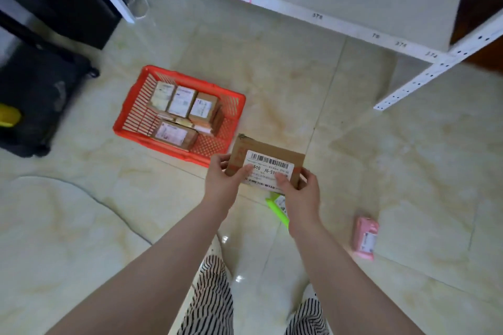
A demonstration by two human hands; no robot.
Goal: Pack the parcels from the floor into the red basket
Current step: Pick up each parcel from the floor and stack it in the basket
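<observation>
Parcels already fill much of the red basket (141,128), which sits on the tiled floor (353,171) to the left of centre, its long axis running from upper left to lower right. Several brown boxes (181,102) lie inside, labels up, with bare mesh left along the near right corner and the left wall.

Next in size is the flat cardboard parcel (268,156) held in the air just beside the basket's near right corner. Its long axis runs left to right, tipped slightly down on the right, and its white barcode label faces up toward the camera. The left hand (221,179) grips its left end, thumb on the label; the right hand (300,189) pinches its lower right edge.

By my reading, this is the carry step: the parcel is lifted but not yet in. Placing it calls for a short move up and left, then laying it flat, likely on top of the boxes.

Smaller parcels remain on the floor: a pink one (364,236) to the right, and a green one (277,208) partly hidden under the right hand.
</observation>
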